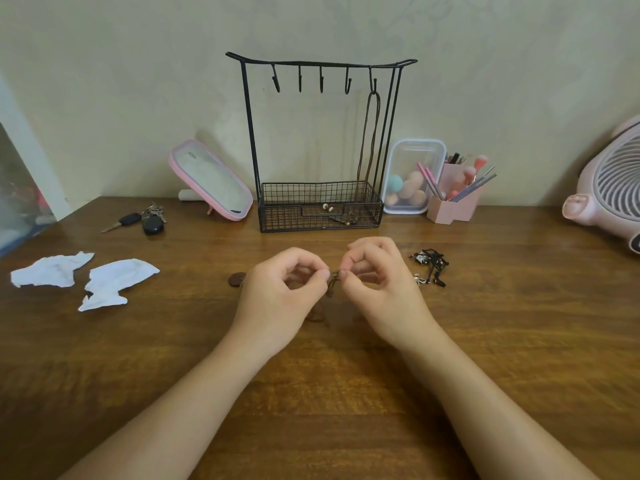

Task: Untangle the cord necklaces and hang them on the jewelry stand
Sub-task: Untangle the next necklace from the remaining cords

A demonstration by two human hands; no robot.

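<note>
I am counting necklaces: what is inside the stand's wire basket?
Two pale beads and the lower end of the hung brown cord necklace lie in the wire basket; mesh hides finer detail.

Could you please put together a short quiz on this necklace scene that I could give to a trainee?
1. True or false: a brown necklace already hangs from the rightmost hook of the jewelry stand.
2. Where does the black cord tangle lie? A: in the stand's basket. B: on the table, to the right of the right hand. C: on a hook.
3. Fill in: the left hand and the right hand pinch the same ____ between their fingertips.
Key: 1 true. 2 B. 3 brown cord.
</note>
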